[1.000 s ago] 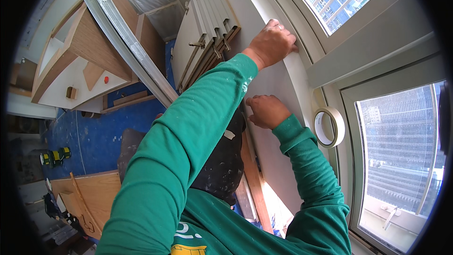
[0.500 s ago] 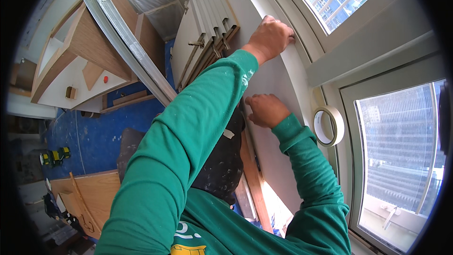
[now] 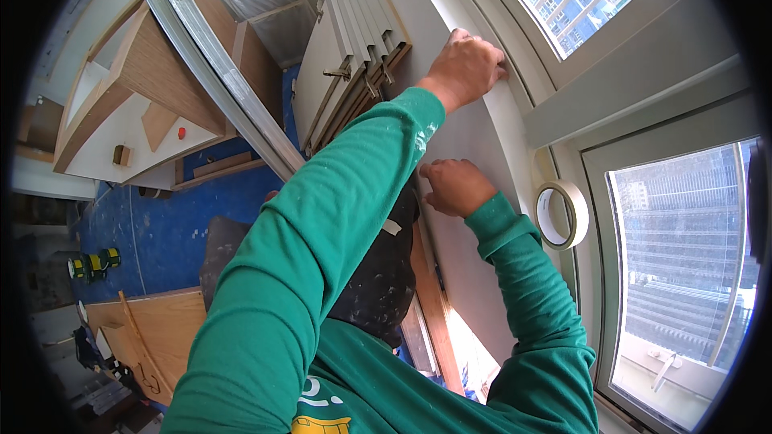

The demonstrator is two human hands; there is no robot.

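Stretched far forward, my left hand (image 3: 464,70) has its fingers bent and pressed together at the ledge (image 3: 500,116) below the window. Whatever may be between those fingertips is hidden. Closer to my body, my right hand (image 3: 460,188) is curled in at the inner edge of the same ledge, its fingertips turned left; I cannot make out what they grip. A roll of masking tape (image 3: 578,214) stands on edge against the window frame, right of my right hand. A pale strip (image 3: 544,164) runs up from behind the roll.
Panels with metal handles (image 3: 342,56) lean ahead on the left. A metal track (image 3: 217,72) crosses beside a wooden cabinet (image 3: 165,72). Blue sheeting (image 3: 169,233) covers the floor, with a green-and-black tool (image 3: 94,264) on it. The window (image 3: 679,257) is at right.
My left hand has shifted very slightly to the right along the ledge, its fingers still bent. The right hand and the tape roll stay nearly where they were.
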